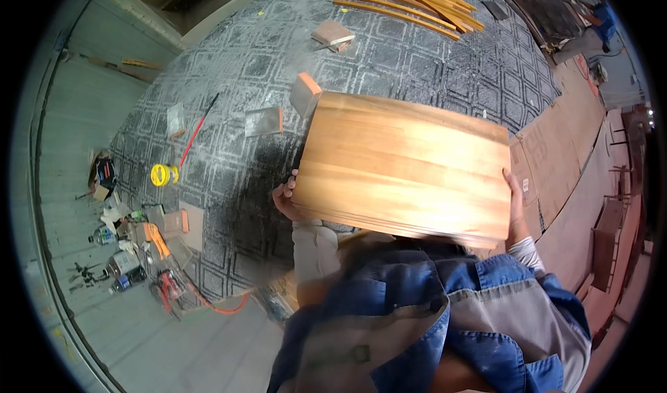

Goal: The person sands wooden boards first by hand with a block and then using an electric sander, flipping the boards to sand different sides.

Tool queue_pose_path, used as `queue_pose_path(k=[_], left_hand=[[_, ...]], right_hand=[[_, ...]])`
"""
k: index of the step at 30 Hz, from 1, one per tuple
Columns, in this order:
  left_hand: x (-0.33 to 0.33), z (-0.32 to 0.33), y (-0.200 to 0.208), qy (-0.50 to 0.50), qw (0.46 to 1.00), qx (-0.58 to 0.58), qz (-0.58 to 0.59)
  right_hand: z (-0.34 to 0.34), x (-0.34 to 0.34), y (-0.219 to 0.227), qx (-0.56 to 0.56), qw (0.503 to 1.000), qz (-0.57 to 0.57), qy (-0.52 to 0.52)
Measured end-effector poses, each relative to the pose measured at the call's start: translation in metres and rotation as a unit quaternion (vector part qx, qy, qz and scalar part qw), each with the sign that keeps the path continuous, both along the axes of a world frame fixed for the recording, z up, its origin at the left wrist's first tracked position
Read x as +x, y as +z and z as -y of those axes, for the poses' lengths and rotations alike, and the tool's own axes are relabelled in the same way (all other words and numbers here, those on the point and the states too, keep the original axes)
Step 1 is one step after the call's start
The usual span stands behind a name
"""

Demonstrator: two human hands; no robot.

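Note:
A wide, light-brown wooden panel [406, 164] lies nearly level in front of my body, held between both hands. My left hand [285, 197] grips its left edge near the closer corner, fingers curled around the side. On the opposite edge, my right hand [515, 202] is closed, with the thumb on top and most of the fingers hidden beneath. Several thin lines run along the panel's near edge; I cannot tell whether they are a moulded profile or stacked boards. Just past its far left corner stands a grey block with an orange face [306, 94].
Dusty patterned carpet [236, 66] covers the floor. Long wooden strips [410, 4] are piled at the far side. Left of me are a yellow tub [164, 175], a red stick [198, 132], bottles [126, 264] and tools. Cardboard [563, 143] lies at the right.

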State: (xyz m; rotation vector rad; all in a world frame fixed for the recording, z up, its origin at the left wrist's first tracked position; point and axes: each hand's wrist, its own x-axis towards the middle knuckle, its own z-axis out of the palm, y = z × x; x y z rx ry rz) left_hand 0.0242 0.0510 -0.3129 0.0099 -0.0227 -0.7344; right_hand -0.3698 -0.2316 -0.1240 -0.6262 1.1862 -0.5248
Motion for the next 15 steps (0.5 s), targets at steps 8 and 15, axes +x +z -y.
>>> queue_pose_path(k=[8, 15], left_hand=[[0.175, -0.004, -0.025, -0.019, 0.986, 0.112, 0.120], [0.284, 0.007, 0.060, 0.204, 0.859, 0.440, 0.163]], right_hand=[[-0.075, 0.031, -0.070, 0.070, 0.996, 0.056, -0.006], [-0.132, 0.099, -0.037, 0.092, 0.987, -0.033, 0.125]])
